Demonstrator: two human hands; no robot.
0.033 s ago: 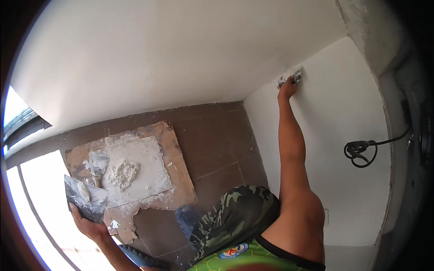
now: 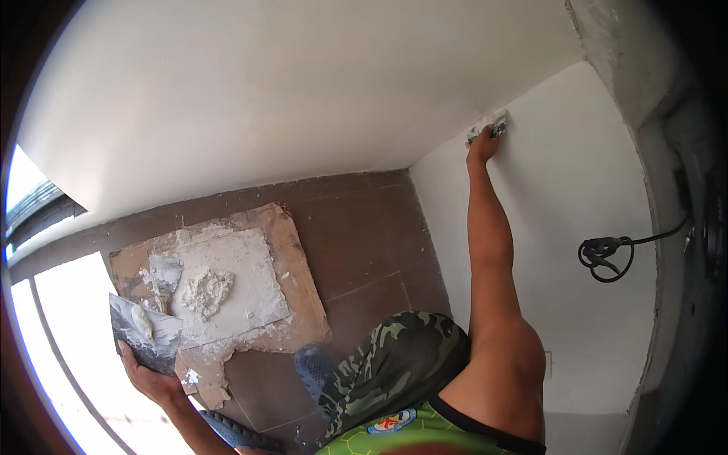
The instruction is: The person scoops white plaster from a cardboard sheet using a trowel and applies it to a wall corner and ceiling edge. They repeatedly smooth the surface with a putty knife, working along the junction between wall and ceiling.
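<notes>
My right hand (image 2: 483, 144), arm stretched far out, is closed round a scraper (image 2: 497, 125) whose metal blade lies against the white wall, beside the inside corner. Its handle is mostly hidden by my fingers. At the lower left my left hand (image 2: 155, 379) grips the edge of a grey putty board (image 2: 155, 345), which is tilted and smeared white. A lump of white putty (image 2: 142, 322) sits on this board. Just beyond it, a putty-covered spatula (image 2: 164, 274) lies on a whitened sheet (image 2: 250, 262) next to a larger heap of putty (image 2: 207, 294).
Torn cardboard (image 2: 303, 292) lies under the sheet on the brown tiled floor (image 2: 356, 220). A coiled black cable (image 2: 607, 256) hangs along the right wall (image 2: 561, 189). My camouflage-covered knee (image 2: 402, 349) and blue shoe (image 2: 312, 371) are near the cardboard. Bright light falls at the left.
</notes>
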